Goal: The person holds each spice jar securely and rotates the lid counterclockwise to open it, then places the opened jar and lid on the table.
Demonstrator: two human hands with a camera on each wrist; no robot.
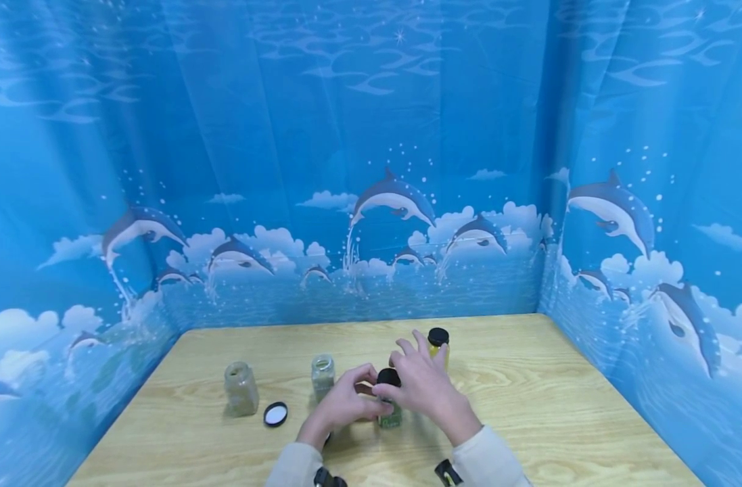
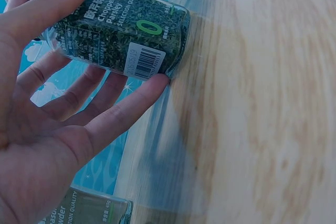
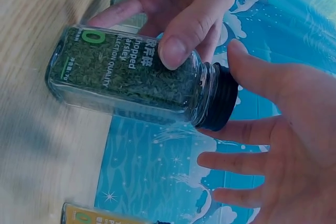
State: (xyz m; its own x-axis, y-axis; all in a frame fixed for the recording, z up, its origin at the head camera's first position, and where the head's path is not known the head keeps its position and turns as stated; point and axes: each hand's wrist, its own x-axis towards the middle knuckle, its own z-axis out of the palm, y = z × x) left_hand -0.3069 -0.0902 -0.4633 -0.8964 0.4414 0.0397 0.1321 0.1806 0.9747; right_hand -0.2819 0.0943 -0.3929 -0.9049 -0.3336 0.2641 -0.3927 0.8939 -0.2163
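Note:
A clear glass jar of chopped parsley (image 1: 390, 418) stands on the table between both hands. My left hand (image 1: 346, 404) grips the jar's body, thumb on the label side and fingers behind, as the left wrist view shows on the parsley jar (image 2: 123, 27). My right hand (image 1: 425, 384) is at the top, its thumb and index finger pinching the black lid (image 3: 219, 98). That lid sits on the jar's neck; whether it is loose cannot be told. The right hand's other fingers stretch out, touching nothing.
An open glass jar (image 1: 241, 393) stands at the left beside an upturned black lid (image 1: 276, 414). Another open jar (image 1: 323, 373) is behind my left hand. A yellow-filled jar (image 1: 439, 346) with a black lid stands beyond my right hand. A dolphin-print curtain (image 1: 371, 135) surrounds the wooden table.

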